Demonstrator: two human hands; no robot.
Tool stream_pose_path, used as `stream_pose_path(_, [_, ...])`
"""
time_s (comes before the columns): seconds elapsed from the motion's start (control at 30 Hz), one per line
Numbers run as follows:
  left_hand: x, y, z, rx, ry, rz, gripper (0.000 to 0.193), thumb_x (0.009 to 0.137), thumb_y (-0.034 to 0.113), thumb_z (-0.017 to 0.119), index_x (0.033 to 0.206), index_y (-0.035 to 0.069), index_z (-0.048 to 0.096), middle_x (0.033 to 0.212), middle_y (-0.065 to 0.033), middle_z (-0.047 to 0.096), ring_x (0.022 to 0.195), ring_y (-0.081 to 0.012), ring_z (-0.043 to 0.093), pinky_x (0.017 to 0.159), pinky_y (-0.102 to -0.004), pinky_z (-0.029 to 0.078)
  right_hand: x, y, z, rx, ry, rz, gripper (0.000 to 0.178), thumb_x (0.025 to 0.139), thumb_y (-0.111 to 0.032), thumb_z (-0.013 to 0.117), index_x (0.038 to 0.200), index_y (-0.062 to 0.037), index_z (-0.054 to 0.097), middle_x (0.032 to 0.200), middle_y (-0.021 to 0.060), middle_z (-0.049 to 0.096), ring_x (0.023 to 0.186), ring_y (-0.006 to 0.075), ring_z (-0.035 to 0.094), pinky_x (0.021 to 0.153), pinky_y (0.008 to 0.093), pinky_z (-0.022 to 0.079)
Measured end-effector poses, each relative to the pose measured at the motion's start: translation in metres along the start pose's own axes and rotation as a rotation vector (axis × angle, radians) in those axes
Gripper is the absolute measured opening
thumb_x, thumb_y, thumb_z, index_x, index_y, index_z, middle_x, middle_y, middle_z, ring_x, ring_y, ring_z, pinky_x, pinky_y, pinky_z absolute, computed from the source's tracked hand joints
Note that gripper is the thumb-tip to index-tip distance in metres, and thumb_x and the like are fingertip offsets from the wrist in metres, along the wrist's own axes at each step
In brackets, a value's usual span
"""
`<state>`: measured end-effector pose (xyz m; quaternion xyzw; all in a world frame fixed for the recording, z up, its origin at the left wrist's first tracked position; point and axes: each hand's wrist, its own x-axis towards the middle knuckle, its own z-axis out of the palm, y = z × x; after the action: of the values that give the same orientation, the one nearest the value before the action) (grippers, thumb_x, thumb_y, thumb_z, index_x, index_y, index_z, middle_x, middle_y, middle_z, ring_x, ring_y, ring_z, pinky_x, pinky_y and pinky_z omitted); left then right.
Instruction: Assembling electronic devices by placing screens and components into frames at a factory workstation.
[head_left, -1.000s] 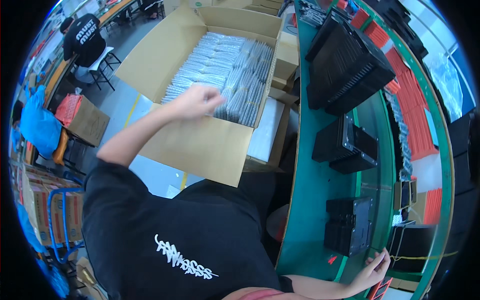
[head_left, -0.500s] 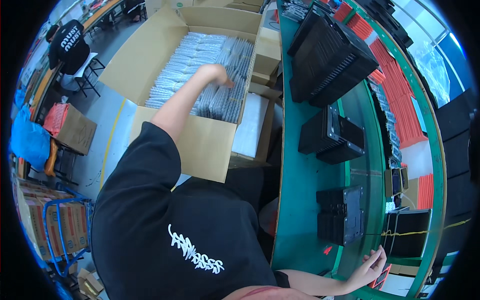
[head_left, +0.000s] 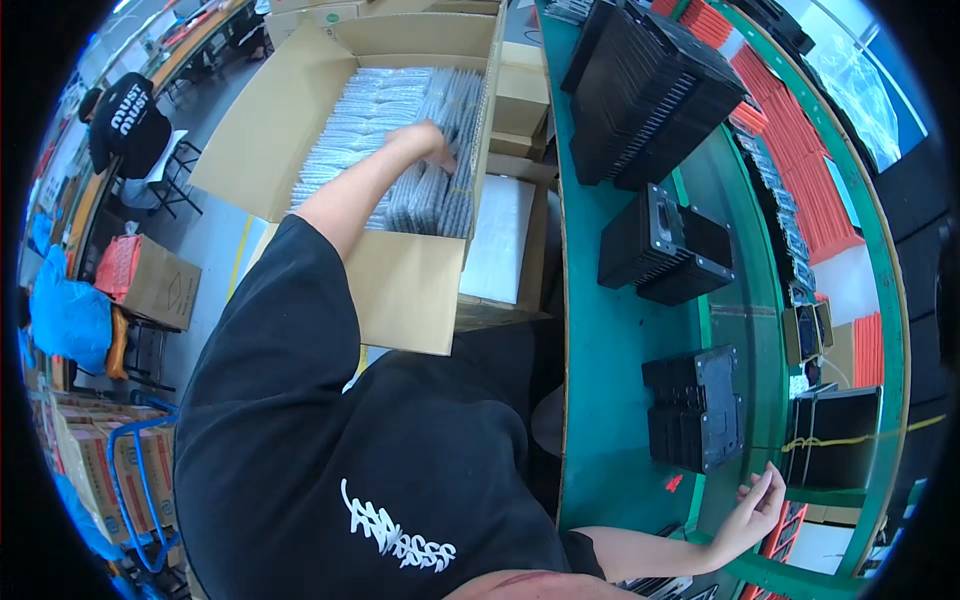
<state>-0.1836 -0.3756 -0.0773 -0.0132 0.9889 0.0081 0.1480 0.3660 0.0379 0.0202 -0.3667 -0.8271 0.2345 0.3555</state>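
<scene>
My left hand reaches into an open cardboard box. Its fingers are bent down, closed on the upper edge of a flat pack in clear plastic, one of several packs standing in tight rows; the fingertips are partly hidden. My right hand hangs over the near right of the green workbench, beside its green frame. The fingers are loosely bent and apart, and nothing shows in them. Nearest to it on the bench are a stack of black plastic parts and a small red piece.
More black stacks and a tall black pile stand along the bench. Red sheets fill a shelf behind. Below the bench edge lies a carton with a white sheet. At left are a blue trolley and a seated person.
The view has shifted slightly. My left hand stays at the wrapped packs in the box, and my right hand keeps about the same place and pose by the bench frame.
</scene>
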Motion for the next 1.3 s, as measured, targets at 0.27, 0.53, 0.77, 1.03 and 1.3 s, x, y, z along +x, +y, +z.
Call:
stream_pose_path(0.27, [-0.017, -0.008, 0.001, -0.203, 0.143, -0.083, 0.079, 0.073, 0.038, 0.082, 0.138, 0.003, 0.053, 0.126, -0.0220, 0.068, 0.116, -0.0356, 0.067, 0.101, -0.0464, 0.050, -0.005, -0.003, -0.013, 0.114, 0.001, -0.036, 0.028, 0.108, -0.022, 0.055, 0.121, -0.0017, 0.068, 0.094, 0.0037, 0.065, 0.075, 0.0071, 0.054, 0.067, 0.0219, 0.045])
stream_pose_path(0.53, [-0.123, -0.055, -0.044, -0.747, 1.183, 0.373, 0.082, 0.069, 0.033, 0.086, 0.132, 0.000, 0.047, 0.123, -0.0221, 0.059, 0.111, -0.0336, 0.062, 0.101, -0.0427, 0.050, -0.010, -0.006, -0.018, 0.195, -0.019, -0.033, 0.027, 0.107, -0.019, 0.055, 0.120, 0.0014, 0.068, 0.096, 0.0061, 0.067, 0.084, 0.0100, 0.060, 0.072, 0.0239, 0.049])
stream_pose_path(0.77, [-0.311, -0.015, -0.063, -1.211, 1.279, 1.131, 0.074, 0.077, 0.024, 0.086, 0.137, 0.000, 0.049, 0.125, -0.0209, 0.060, 0.120, -0.0292, 0.062, 0.104, -0.0463, 0.051, -0.021, -0.004, -0.025, 0.228, 0.034, -0.049, 0.026, 0.107, -0.019, 0.055, 0.120, 0.0006, 0.068, 0.095, 0.0046, 0.067, 0.082, 0.0081, 0.058, 0.072, 0.0227, 0.049])
stream_pose_path(1.03, [-0.325, 0.120, 0.023, -1.729, -0.492, 1.312, 0.086, 0.076, 0.021, 0.083, 0.145, 0.006, 0.034, 0.133, -0.0097, 0.049, 0.127, -0.0200, 0.051, 0.106, -0.0385, 0.044, -0.020, -0.026, -0.020, 0.205, 0.014, -0.053, 0.023, 0.105, -0.013, 0.057, 0.118, 0.0028, 0.068, 0.098, 0.0068, 0.069, 0.086, 0.0106, 0.063, 0.073, 0.0239, 0.051])
stream_pose_path(1.3, [-0.303, 0.154, -0.009, -1.410, -0.838, 1.664, 0.085, 0.075, 0.021, 0.084, 0.143, 0.006, 0.035, 0.131, -0.0111, 0.052, 0.125, -0.0213, 0.054, 0.106, -0.0389, 0.045, -0.038, -0.051, -0.020, 0.203, -0.012, -0.090, 0.020, 0.102, -0.008, 0.058, 0.115, 0.0043, 0.069, 0.093, 0.0081, 0.069, 0.083, 0.0124, 0.065, 0.073, 0.0253, 0.053])
